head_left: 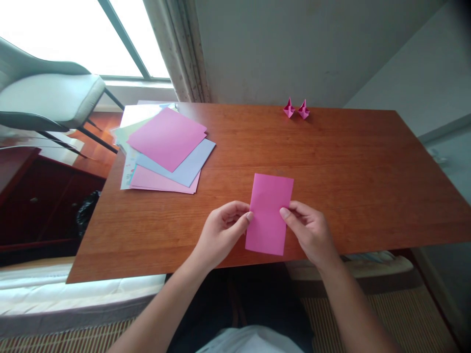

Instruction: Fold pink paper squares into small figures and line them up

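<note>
The left hand (222, 230) and right hand (312, 230) pinched a pink paper rectangle (269, 215); pink origami figures (289, 109) stood well beyond.

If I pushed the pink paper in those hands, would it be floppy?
The pink paper is probably light: a flat sheet pinched at its sides by the left hand and right hand. It may be fairly stiff, as it isn't sagging, but pushing its free top would likely bend it.
</note>
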Available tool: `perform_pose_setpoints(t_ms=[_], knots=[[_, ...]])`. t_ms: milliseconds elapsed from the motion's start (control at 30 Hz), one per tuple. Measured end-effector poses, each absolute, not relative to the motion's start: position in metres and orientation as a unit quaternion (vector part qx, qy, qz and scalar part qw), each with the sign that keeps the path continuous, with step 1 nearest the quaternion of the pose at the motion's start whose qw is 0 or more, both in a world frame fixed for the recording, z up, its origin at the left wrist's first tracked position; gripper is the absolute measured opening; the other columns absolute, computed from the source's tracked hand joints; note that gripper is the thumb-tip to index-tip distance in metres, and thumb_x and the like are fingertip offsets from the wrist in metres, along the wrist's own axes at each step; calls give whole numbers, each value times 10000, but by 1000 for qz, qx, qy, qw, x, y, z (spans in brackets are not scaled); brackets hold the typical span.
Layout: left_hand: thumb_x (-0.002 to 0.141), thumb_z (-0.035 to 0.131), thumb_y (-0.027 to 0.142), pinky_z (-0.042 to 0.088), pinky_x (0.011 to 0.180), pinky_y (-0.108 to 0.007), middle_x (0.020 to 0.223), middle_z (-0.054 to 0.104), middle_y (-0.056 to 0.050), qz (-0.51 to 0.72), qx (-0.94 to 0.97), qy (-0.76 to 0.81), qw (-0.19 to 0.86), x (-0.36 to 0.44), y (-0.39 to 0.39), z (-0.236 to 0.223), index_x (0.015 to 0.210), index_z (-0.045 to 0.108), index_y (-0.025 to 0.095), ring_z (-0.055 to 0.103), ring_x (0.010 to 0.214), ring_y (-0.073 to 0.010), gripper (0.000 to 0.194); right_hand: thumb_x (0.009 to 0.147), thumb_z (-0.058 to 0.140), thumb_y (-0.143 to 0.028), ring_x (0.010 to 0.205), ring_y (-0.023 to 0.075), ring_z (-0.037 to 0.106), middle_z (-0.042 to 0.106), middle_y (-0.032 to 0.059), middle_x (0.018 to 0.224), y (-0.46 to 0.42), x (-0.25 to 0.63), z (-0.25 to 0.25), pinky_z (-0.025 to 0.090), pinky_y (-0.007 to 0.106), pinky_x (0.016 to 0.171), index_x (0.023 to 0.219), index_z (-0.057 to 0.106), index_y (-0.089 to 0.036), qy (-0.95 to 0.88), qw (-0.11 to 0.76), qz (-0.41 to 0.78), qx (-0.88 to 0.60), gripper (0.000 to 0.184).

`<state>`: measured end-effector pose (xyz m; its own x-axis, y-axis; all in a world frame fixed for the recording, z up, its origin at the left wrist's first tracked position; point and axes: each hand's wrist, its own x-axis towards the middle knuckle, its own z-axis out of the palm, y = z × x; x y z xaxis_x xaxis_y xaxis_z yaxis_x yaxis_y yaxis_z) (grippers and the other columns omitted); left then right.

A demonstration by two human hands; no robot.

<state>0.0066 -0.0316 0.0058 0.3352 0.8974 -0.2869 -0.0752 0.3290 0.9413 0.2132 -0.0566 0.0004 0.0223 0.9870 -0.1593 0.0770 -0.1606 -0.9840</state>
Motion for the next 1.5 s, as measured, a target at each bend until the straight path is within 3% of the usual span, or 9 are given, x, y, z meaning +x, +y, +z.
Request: perform_pose_setpoints(t_ms=[267, 933, 1233, 1500], knots=[[909, 682, 364, 443, 592, -193, 733, 622, 13, 348, 467, 452, 676, 6, -30, 4, 897, 685, 158, 534, 647, -99, 207, 936, 664, -403, 759, 153, 653, 736, 9, 860, -56, 212, 3, 534, 236, 675, 996, 769, -240, -476, 437, 518, -561, 203], [865, 710, 386, 441, 560, -202, 695, 622, 6, 346, 457, 476, 667, 6, -31, 8, 833, 689, 157, 540, 612, -109, 233, 927, 661, -428, 814, 194, 705, 768, 49, 975, -59, 212, 2, 588, 297, 719, 1040, 760, -233, -491, 427, 493, -577, 246], [867, 711, 386, 414, 498, -182, 628, 585, 33, 342, 446, 469, 682, 7, -30, 9, 831, 677, 158, 493, 533, -81, 233, 943, 657, -352, 1058, 216, 702, 750, 41, 1159, -59, 210, 0, 584, 366, 918, 1200, 708, -306, -501, 470, 501, -527, 265], [894, 678, 468, 429, 530, -190, 681, 610, 2, 330, 413, 454, 717, 4, -28, 14, 914, 690, 146, 536, 575, -96, 322, 957, 633, -277, 1132, 244, 668, 732, 31, 1191, -63, 211, 9, 560, 426, 954, 1041, 778, -344, -585, 494, 398, -505, 181]])
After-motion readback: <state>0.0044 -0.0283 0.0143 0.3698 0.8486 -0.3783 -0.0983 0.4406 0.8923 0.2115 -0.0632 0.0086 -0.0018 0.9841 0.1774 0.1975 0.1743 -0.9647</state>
